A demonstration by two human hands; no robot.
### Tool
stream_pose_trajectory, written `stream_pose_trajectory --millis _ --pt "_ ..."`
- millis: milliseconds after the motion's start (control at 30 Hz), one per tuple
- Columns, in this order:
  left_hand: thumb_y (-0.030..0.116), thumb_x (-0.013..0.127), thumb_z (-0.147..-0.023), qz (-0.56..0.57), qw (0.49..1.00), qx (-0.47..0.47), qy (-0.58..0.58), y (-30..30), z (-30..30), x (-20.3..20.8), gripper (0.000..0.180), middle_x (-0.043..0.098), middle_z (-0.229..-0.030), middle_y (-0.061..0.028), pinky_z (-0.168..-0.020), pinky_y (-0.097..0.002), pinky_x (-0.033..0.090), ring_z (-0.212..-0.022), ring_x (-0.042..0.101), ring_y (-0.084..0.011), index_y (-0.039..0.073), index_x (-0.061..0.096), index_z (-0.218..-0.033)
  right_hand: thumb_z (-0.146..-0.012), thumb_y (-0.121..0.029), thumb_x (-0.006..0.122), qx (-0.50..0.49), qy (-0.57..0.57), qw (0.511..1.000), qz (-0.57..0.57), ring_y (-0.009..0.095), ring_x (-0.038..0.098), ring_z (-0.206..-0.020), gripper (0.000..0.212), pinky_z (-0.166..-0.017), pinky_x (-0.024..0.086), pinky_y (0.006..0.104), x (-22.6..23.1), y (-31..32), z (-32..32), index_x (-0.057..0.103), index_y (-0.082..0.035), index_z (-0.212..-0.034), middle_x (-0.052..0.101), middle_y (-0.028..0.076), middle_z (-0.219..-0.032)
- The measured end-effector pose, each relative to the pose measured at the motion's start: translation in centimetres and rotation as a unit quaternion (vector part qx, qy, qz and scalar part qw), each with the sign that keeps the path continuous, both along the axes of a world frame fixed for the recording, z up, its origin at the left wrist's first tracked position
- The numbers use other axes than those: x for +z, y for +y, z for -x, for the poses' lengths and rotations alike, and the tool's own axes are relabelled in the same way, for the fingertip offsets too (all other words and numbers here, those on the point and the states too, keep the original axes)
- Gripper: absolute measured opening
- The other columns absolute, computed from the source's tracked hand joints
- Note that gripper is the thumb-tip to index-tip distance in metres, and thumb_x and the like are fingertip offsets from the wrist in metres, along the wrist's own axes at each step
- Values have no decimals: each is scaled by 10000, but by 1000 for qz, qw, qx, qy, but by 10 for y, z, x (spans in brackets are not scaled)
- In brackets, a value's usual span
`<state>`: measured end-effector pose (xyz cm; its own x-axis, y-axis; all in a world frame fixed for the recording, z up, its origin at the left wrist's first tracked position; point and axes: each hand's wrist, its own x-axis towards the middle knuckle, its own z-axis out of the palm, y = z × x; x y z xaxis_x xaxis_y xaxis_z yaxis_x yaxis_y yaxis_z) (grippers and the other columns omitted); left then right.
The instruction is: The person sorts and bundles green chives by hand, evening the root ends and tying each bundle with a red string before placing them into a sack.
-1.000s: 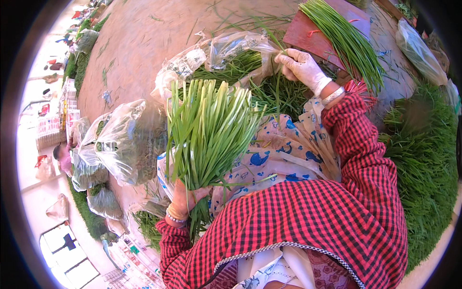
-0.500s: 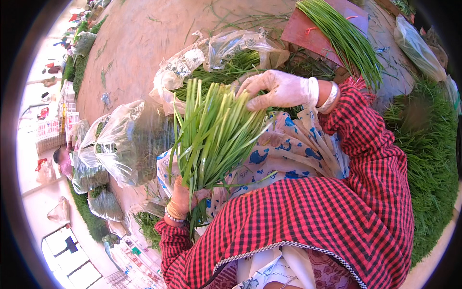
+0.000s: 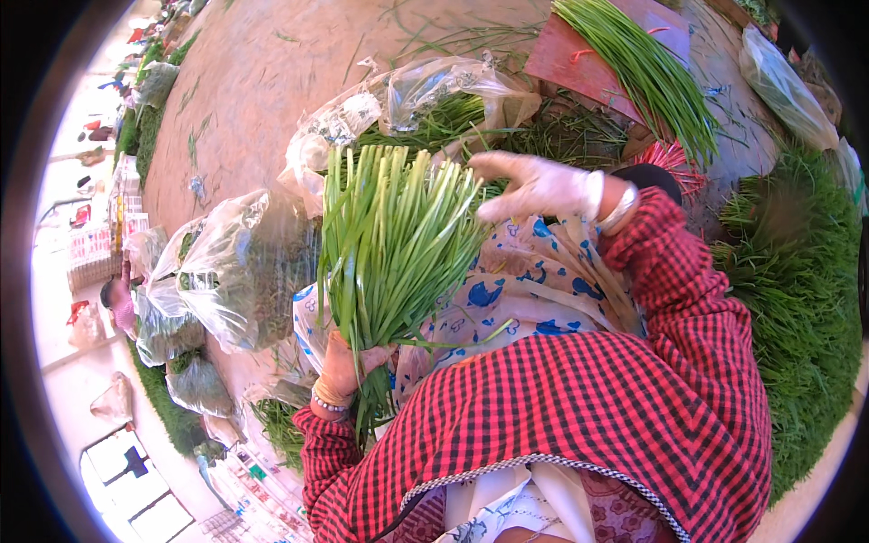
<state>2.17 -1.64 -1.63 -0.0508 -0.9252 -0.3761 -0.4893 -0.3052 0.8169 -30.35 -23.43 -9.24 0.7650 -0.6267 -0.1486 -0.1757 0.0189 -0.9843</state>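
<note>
My left hand (image 3: pixel 348 366) is closed around the lower part of a bunch of garlic chives (image 3: pixel 398 244). The bunch stands upright over my lap, its pale cut ends fanned out at the top and its leaf tips hanging below my fist. My right hand (image 3: pixel 539 185), in a thin whitish glove, is just right of the cut ends. Its thumb and fingers are spread, with nothing seen between them; the hand is slightly blurred. A cloth with blue prints (image 3: pixel 543 290) covers my lap beneath the bunch.
An open clear plastic bag (image 3: pixel 330 118) with chives lies ahead. Far right, a larger bunch (image 3: pixel 634 72) rests on a red board (image 3: pixel 552 59), near red ties (image 3: pixel 674 167). Filled bags (image 3: pixel 235 271) stand left. A big green heap (image 3: pixel 797 317) lies right. A person (image 3: pixel 120 303) is far left.
My right hand has moved slightly right, off the cut ends, and its fingers have spread. The bunch in my left hand now stands straighter. Red ties and a dark round thing beside my right wrist now show.
</note>
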Motion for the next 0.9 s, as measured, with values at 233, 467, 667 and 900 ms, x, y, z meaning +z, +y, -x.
stream_pose_trajectory --millis 233,467,667,900 --pt "-8 769 -798 37 992 89 88 17 -2 -7 380 725 -1020 -79 -755 -323 560 -852 686 -168 0 645 -1157 -1015 -265 618 -175 -14 983 -56 34 463 -566 195 -515 390 209 -20 -21 -6 678 -79 -1017 550 -57 -678" --pt "-59 712 -739 31 998 46 35 6 11 2 370 729 -992 -65 -733 -321 568 -825 685 -164 0 672 -1102 -917 -244 743 -61 -106 967 225 169 644 -1070 315 -964 493 313 -6 -32 -9 692 -63 -1170 701 81 -1140" --pt "-50 716 -689 46 996 57 49 22 -5 -24 446 735 -995 -53 -777 -312 550 -854 684 -151 18 678 -1128 -963 -126 651 26 -127 991 44 126 603 -1080 236 -976 481 291 -9 -17 -42 699 8 -1151 692 36 -1164" --pt "-35 751 -787 32 998 34 30 16 -7 -15 383 726 -960 -56 -691 -317 556 -801 680 -151 12 655 -1154 -913 -258 731 -160 143 927 306 203 637 -1129 311 -960 500 333 -51 -64 30 734 -26 -1120 688 89 -1177"
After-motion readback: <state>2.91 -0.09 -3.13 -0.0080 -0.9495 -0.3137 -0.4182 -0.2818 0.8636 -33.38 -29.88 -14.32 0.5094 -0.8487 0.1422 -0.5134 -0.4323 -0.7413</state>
